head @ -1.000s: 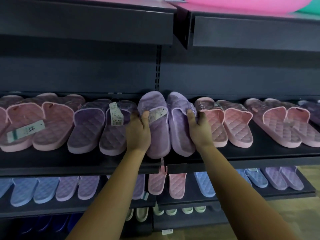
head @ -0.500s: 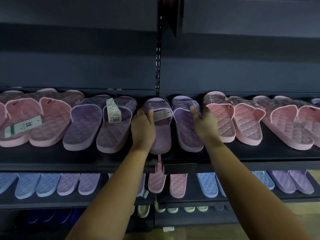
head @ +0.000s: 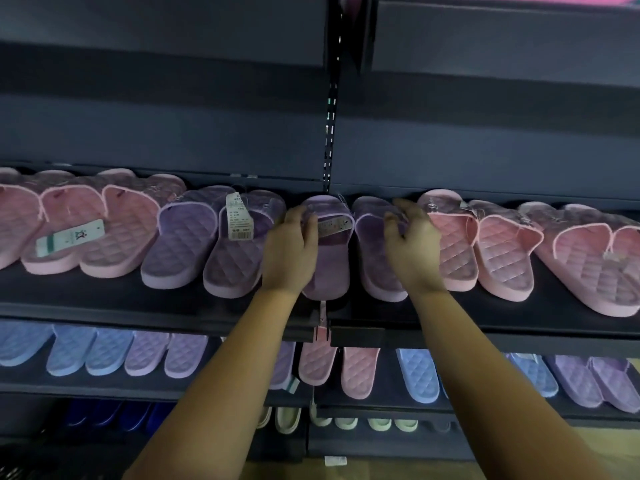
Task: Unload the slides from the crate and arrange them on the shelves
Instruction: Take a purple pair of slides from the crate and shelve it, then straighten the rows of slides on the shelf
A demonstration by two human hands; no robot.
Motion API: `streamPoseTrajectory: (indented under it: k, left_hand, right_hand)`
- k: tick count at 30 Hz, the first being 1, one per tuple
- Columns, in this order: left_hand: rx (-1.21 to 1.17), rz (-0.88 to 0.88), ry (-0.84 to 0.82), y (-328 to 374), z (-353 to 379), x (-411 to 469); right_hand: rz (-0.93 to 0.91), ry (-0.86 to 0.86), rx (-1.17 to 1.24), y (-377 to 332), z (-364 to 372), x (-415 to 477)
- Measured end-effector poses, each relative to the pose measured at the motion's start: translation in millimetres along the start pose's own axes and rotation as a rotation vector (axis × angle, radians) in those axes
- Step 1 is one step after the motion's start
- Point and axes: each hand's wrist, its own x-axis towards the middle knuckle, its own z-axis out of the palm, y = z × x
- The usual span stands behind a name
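The left lilac slide (head: 329, 266), quilted and with a paper tag (head: 332, 227) on its strap, lies sole down, toe toward 12 o'clock, on the dark shelf (head: 173, 306), with the right lilac slide (head: 372, 258) likewise just beside it at 3 o'clock.

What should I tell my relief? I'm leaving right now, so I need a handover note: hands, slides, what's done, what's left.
Left hand grips the left purple slide at its strap.
Right hand lies on the right purple slide; grip unclear.
Both slides lie on the shelf, in the row between a purple pair and a pink pair.
Done: this pair is placed.
Left: let go, fetch more; the crate is out of view.
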Motion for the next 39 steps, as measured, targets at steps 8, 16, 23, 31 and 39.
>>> streamPoseTrajectory:
  k: [8, 16, 23, 31, 39]
  left_hand:
    - [0.091, 0.123, 0.112, -24, -78, -25]
    - [0.234, 0.059, 0.124, -113, -205, -60]
    - [0.254, 0.041, 0.107, -194, -309, -85]
    - [0.305, -0.009, 0.121, -255, -368, -84]
    - [0.354, -0.050, 0.167, -306, -416, -54]
  right_hand:
    - [-0.099, -0.055, 0.049, -64, 37, -45]
    - [-0.160, -0.103, 0.177, -161, 120, -135]
    - [-0.113, -0.184, 0.231, -257, 216, -213]
    - [-0.100, -0.206, 0.280, -305, 276, -247]
    - [-0.176, -0.267, 0.338, -344, 354, -243]
